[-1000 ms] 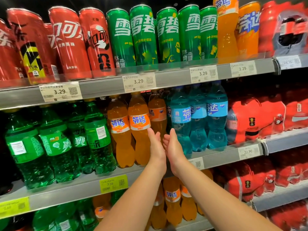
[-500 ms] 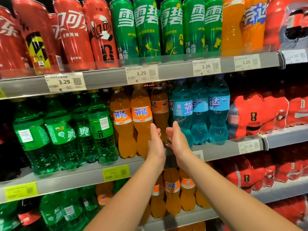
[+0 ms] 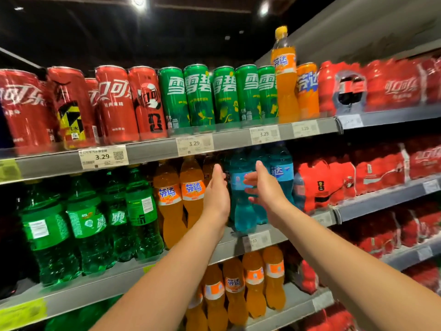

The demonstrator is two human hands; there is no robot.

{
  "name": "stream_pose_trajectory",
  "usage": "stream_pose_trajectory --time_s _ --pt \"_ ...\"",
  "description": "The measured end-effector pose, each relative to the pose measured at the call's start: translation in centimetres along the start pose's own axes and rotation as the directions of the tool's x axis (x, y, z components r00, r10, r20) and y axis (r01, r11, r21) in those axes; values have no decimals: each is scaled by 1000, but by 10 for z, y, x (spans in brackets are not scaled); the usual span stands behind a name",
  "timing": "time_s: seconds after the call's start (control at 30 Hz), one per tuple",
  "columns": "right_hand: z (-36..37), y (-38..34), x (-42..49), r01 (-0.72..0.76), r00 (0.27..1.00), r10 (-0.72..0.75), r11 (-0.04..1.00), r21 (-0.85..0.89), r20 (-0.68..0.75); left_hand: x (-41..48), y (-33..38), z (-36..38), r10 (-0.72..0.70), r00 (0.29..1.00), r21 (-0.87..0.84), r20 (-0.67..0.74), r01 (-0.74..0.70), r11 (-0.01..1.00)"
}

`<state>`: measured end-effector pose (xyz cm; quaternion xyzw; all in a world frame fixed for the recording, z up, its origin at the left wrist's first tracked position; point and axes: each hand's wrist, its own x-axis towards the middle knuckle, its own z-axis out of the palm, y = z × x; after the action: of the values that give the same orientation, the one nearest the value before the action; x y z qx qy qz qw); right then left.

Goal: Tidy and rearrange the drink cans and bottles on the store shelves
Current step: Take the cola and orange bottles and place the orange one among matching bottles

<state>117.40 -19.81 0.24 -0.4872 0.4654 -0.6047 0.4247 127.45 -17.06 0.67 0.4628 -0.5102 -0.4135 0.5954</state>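
Note:
Both my hands reach to the middle shelf (image 3: 152,266). My left hand (image 3: 216,194) is held flat with straight fingers, just left of a blue Fanta bottle (image 3: 242,211). My right hand (image 3: 262,187) is spread on that bottle's right side, fingers relaxed in front of its label; contact is unclear. Orange Fanta bottles (image 3: 191,197) stand to the left of my left hand. Green Sprite bottles (image 3: 90,225) fill the left of this shelf. On the top shelf stand red Coca-Cola cans (image 3: 114,103), green Sprite cans (image 3: 198,96), one tall orange Fanta bottle (image 3: 285,75) and an orange Fanta can (image 3: 307,91).
Red shrink-wrapped Coca-Cola packs (image 3: 329,182) fill the shelves on the right. More orange Fanta bottles (image 3: 253,283) stand on the lower shelf. Price tags reading 3.29 (image 3: 102,156) line the top shelf's front edge. Ceiling lights (image 3: 138,0) shine above.
My view has tilted upward, showing the ceiling and the can tops. My hands have risen and moved apart, from the gap beside the orange bottles to either side of the blue bottle.

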Motion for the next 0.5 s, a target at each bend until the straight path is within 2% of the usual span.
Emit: stream_pose_trajectory --time_s 0.27,0.5 --pt "-30 -48 -6 63 990 -67 997 -38 -125 -5 41 35 25 995 -60 95 -19 998" --pt "-70 -80 23 127 980 -141 987 -100 -142 4 64 73 46 994 -110 99 -35 993"
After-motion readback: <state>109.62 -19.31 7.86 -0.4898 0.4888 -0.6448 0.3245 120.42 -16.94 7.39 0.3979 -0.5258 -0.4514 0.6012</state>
